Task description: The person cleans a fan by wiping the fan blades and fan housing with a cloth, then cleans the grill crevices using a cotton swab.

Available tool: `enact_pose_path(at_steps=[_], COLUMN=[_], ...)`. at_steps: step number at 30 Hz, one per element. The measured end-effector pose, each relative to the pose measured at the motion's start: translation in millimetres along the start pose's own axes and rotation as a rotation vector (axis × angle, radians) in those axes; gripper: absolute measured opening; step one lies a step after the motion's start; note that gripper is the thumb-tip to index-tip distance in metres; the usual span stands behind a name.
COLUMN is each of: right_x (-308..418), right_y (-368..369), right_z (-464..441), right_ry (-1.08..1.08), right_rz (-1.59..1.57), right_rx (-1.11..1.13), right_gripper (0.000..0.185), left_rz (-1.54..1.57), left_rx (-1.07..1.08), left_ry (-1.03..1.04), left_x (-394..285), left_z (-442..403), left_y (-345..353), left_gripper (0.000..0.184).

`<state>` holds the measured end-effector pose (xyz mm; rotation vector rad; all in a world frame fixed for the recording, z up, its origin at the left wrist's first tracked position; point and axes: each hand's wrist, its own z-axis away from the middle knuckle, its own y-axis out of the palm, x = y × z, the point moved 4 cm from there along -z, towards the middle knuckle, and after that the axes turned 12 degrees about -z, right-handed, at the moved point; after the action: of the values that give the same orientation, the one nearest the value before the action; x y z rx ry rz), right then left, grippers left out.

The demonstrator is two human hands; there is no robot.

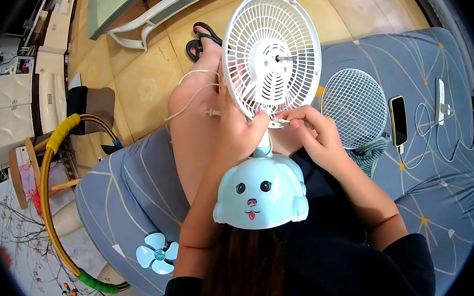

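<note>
A small fan with a white rear grille (240, 35) and a light-blue dog-shaped base (252, 202) rests against my body. Its motor shaft (286, 59) sticks out bare from the grille's centre. My left hand (240, 127) grips the fan at the lower left of the grille, thumb near the bottom rim, with most fingers hidden behind. At the bottom rim my right hand (320, 136) pinches a small white piece (282, 121), too small to name. The front grille (354, 107) lies on the sofa to the right. A light-blue fan blade (158, 254) lies on the left.
On the patterned sofa (438, 189) are a phone (398, 120) on a cable, a white power strip (439, 101) and a green cloth (370, 155). A striped hoop (44, 200) stands at left. A white cord (189, 99) crosses my leg. A table (117, 13) stands ahead.
</note>
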<state>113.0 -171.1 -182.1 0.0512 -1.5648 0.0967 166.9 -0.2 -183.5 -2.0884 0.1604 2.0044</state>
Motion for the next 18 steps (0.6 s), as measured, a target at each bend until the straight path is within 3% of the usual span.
enact_pose_path(at_steps=[6,9,14,18], right_x=[10,13,10,14], right_y=[2,0,-14,-22], right_z=[-1,-1,-2,-4], right_ry=[0.001,0.003,-0.048,-0.048], right_rz=[0.023,0.021,0.04,-0.052], right_rx=[-0.009,-0.027,-0.097,-0.135], right_gripper=[0.014,0.013,0.009,0.008], left_rz=[0.03,-0.459,-0.502,-0.679], left_rx=[-0.062,-0.059,-0.295,-0.221], left_ry=[0.019,0.071,0.356,0.378], left_x=[19,-21,-36,-54], left_z=[4,0,-2,10], left_y=[0,-16,-21,-25], left_gripper=[0.061,0.063,0.044,0.048])
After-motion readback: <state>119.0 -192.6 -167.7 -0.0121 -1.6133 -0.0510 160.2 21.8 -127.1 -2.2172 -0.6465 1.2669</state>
